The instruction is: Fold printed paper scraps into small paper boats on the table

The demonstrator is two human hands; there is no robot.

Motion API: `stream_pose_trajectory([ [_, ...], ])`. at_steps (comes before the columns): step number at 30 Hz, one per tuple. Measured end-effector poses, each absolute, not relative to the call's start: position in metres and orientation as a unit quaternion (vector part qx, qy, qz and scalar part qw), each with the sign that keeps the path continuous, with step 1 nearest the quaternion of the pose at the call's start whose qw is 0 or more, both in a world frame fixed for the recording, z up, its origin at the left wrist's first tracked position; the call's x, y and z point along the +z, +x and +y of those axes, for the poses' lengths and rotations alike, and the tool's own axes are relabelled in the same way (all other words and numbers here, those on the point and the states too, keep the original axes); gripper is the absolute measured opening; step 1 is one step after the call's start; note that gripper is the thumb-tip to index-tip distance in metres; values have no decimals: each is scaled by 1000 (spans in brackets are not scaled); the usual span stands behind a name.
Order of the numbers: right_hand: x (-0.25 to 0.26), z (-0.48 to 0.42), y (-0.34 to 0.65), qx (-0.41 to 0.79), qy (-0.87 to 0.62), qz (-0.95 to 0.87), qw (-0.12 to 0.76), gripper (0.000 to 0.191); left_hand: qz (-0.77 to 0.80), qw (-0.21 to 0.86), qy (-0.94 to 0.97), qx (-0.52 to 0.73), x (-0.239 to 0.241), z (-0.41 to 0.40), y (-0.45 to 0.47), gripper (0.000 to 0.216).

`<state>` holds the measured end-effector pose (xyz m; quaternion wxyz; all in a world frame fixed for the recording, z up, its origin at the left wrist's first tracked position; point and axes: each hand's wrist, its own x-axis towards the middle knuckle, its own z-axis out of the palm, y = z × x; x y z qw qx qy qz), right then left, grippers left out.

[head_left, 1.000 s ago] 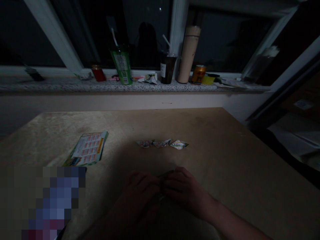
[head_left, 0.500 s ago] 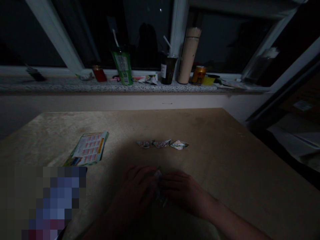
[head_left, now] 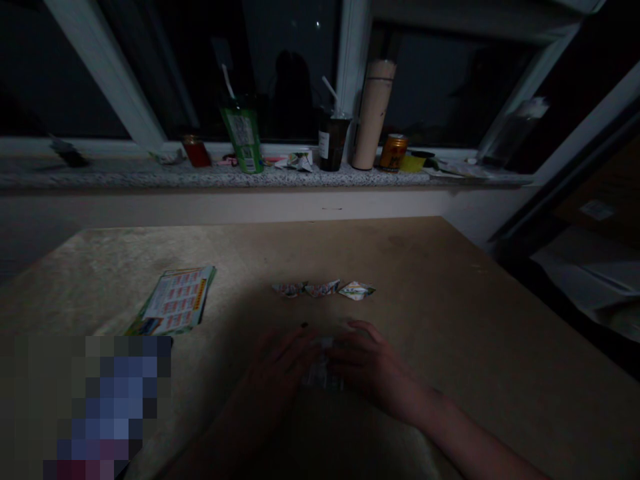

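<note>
In dim light both hands rest on the tan table (head_left: pixel 450 313) near its front edge. My left hand (head_left: pixel 280 367) and my right hand (head_left: pixel 373 363) press down side by side on a small printed paper piece (head_left: pixel 323 373) between them, fingers bent over it. Just beyond the hands lies a row of three small folded paper shapes (head_left: pixel 323 289).
A stack of printed paper sheets (head_left: pixel 175 308) lies at the left of the table. On the stone windowsill (head_left: pixel 125 175) stand a green bottle (head_left: pixel 243 137), a dark cup with a straw (head_left: pixel 331 140), a tall beige flask (head_left: pixel 373 117), and two cans (head_left: pixel 393 152).
Both hands have shifted slightly forward on the table and the paper piece shows more between them. The folded shapes and the sheets have stayed put.
</note>
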<state>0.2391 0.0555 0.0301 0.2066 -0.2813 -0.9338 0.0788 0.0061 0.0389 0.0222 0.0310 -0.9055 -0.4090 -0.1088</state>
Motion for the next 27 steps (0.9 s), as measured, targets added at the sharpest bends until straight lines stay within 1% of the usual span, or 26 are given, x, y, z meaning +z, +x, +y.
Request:
stream_pose_trajectory([
  [2,32,56,239,101,-285,-934,189,15,-403,-6,-910,-97,20,40,5,59],
  [5,37,58,243,152,-290,-928,180,16,-401,-64,-909,-90,24,39,3,49],
  [6,40,58,244,166,-291,-925,177,17,-398,-80,-910,-88,26,38,2,49],
  [11,51,64,253,209,-294,-918,163,15,-336,-134,-931,-57,34,30,-5,77],
  [14,51,66,256,231,-296,-911,171,15,-328,-149,-932,-39,36,30,-7,88],
  [21,40,72,258,268,-307,-889,209,19,-332,-166,-929,-12,43,29,-2,83],
  [27,37,74,256,290,-310,-876,231,13,-346,-171,-922,-28,40,24,0,90],
])
